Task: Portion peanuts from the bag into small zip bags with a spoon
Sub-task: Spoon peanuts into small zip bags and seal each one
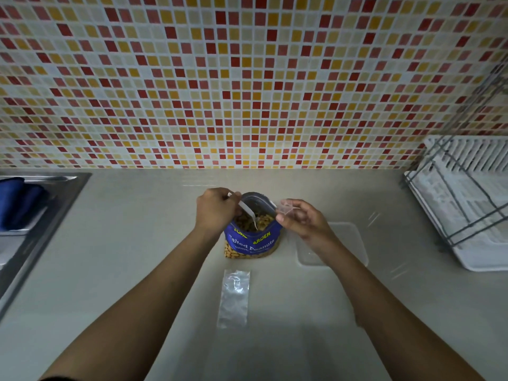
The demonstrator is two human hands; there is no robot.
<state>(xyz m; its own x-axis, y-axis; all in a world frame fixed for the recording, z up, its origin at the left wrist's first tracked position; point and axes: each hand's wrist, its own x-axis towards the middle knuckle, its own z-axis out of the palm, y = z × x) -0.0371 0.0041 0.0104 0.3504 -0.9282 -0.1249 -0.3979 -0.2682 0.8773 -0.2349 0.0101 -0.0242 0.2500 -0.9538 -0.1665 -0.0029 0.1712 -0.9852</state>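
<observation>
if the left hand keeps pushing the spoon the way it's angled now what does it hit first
Probably the peanuts: the left hand angles the spoon down into the open peanut bag, its tip already at them; exact depth is unclear.

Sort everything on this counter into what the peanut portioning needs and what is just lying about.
In use:
peanut bag
spoon, in the left hand
small zip bag, in the right hand
spare zip bag

Lying about:
clear container
dish rack
blue cloth
sink
</observation>
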